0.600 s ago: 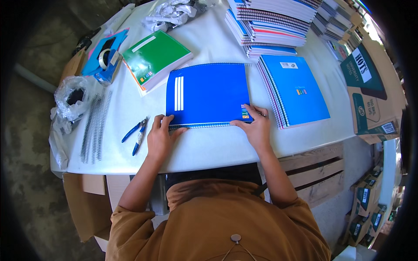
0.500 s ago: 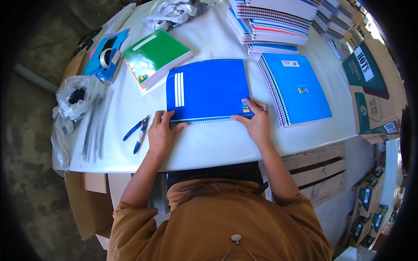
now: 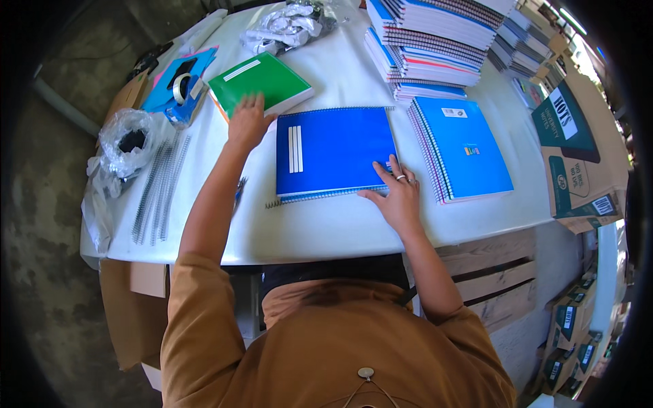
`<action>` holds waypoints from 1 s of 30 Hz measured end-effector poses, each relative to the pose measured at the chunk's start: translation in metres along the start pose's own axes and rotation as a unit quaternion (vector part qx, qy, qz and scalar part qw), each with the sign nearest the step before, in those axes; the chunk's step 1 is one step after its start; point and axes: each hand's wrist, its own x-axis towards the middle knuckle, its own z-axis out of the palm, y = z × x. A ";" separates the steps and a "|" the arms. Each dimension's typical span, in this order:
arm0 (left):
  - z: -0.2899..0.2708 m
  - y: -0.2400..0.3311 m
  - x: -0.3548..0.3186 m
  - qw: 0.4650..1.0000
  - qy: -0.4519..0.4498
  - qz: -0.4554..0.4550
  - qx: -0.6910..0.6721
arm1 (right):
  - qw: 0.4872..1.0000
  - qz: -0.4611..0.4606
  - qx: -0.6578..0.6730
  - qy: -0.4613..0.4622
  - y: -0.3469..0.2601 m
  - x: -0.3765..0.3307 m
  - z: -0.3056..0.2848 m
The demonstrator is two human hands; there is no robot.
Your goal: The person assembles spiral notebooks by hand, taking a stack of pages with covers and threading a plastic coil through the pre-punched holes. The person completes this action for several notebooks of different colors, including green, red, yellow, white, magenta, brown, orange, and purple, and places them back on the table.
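Right hand (image 3: 398, 192) steadies a dark blue, rectangular spiral notebook (image 3: 333, 153), its near coil seemingly not finished off.

The notebook lies flat on the white-covered bench (image 3: 326, 238), just left of the right hand, whose fingers rest loosely spread on its corner, thumb at the near edge. Along that edge runs a thin dark coil (image 3: 320, 198); its tail juts past the cover's left end, so trimming or tucking appears left to do. The left hand (image 3: 248, 124) is unclenched and blurred at the near side of a thick green-covered paper stack (image 3: 258, 78); whether it touches is unclear. Left of that hand, several long loose metallic coils (image 3: 162, 190) lie outside any book; right of the right hand, bright blue spiral notebooks (image 3: 469, 149) look fully bound.
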 end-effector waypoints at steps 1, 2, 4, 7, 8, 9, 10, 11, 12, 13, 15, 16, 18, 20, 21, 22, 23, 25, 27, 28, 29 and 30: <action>0.007 0.002 0.005 0.999 0.007 0.034 0.016 | 1.000 -0.003 0.001 0.007 0.002 -0.002 0.001; 0.011 0.001 0.009 0.999 0.011 0.037 0.011 | 1.000 -0.008 0.002 0.013 0.003 -0.001 0.001; -0.011 0.019 0.020 0.976 -0.201 -0.087 0.015 | 1.000 -0.003 -0.004 0.003 0.003 -0.001 -0.003; -0.056 -0.006 0.020 0.980 -0.108 -0.041 -0.161 | 0.999 -0.020 -0.037 0.014 -0.007 -0.004 -0.015; -0.095 0.012 0.024 0.969 -0.097 -0.090 -0.210 | 0.996 -0.024 -0.075 0.046 -0.005 -0.001 -0.020; -0.136 0.031 0.020 0.953 -0.088 -0.135 -0.258 | 0.995 -0.016 -0.079 0.056 -0.005 0.004 -0.028; -0.164 0.032 0.001 0.900 -0.025 -0.116 -0.420 | 0.970 0.022 0.227 0.080 -0.015 0.009 -0.035; -0.196 0.045 -0.018 0.870 0.005 -0.137 -0.474 | 0.854 0.064 0.508 0.091 -0.022 0.009 -0.043; -0.212 0.045 -0.043 0.867 0.027 -0.140 -0.476 | 0.778 0.114 0.600 0.150 -0.031 0.016 -0.043; -0.220 0.045 -0.067 0.851 0.037 -0.135 -0.506 | 0.777 0.125 0.601 0.139 -0.036 0.012 -0.053; -0.216 0.050 -0.109 0.778 0.006 -0.173 -0.605 | 0.671 0.076 0.737 -0.036 -0.044 0.014 -0.082; -0.211 0.056 -0.124 0.744 0.007 -0.201 -0.638 | 0.638 0.037 0.769 -0.007 -0.060 0.013 -0.093; -0.201 0.072 -0.140 0.694 0.000 -0.273 -0.666 | 0.695 0.017 0.718 0.019 -0.058 -0.003 -0.092; -0.176 0.082 -0.157 0.733 -0.050 -0.296 -0.611 | 0.728 0.045 0.684 0.009 -0.048 -0.017 -0.078; -0.152 0.084 -0.168 0.782 -0.086 -0.274 -0.553 | 0.728 0.043 0.684 -0.002 -0.041 -0.022 -0.074; -0.137 0.086 -0.178 0.728 -0.090 -0.320 -0.600 | 0.794 0.044 0.606 -0.023 -0.034 -0.028 -0.073; -0.129 0.088 -0.181 0.670 -0.091 -0.361 -0.642 | 0.851 0.040 0.523 -0.041 -0.032 -0.032 -0.073; -0.135 0.095 -0.175 0.698 -0.095 -0.348 -0.619 | 0.800 -0.020 0.599 -0.024 -0.046 -0.030 -0.083; -0.119 0.076 -0.177 0.828 -0.112 -0.227 -0.501 | 0.757 0.006 0.653 -0.028 -0.061 -0.024 -0.090; -0.115 0.053 -0.171 0.907 -0.151 -0.128 -0.371 | 0.758 0.004 0.652 -0.031 -0.058 -0.025 -0.089; -0.105 0.017 -0.167 0.971 -0.136 -0.115 -0.160 | 0.816 -0.022 0.575 -0.058 -0.050 -0.029 -0.087; -0.109 -0.012 -0.139 0.950 -0.111 -0.185 -0.224 | 0.867 -0.046 0.491 -0.078 -0.043 -0.031 -0.086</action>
